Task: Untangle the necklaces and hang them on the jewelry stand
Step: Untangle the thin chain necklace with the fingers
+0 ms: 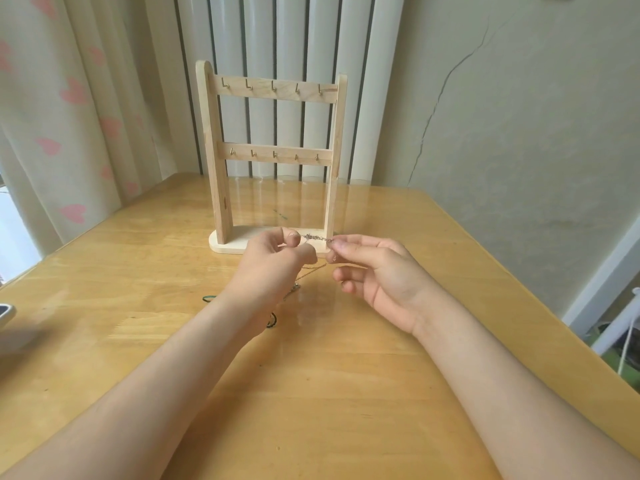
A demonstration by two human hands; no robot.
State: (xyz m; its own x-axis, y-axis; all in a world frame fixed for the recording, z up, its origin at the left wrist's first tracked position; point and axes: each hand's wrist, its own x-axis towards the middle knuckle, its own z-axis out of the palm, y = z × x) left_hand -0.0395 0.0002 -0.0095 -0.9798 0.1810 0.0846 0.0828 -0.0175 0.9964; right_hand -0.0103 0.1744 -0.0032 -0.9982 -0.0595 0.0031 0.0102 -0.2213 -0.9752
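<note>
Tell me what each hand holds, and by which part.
Both pinch one thin chain necklace: left hand and right hand each hold an end of a short taut stretch; the rest hangs below.

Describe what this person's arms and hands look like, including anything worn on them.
Both forearms are bare to the frame's edge; no sleeves show. The left hand and the right hand wear no visible ring, watch, bracelet or glove.
</note>
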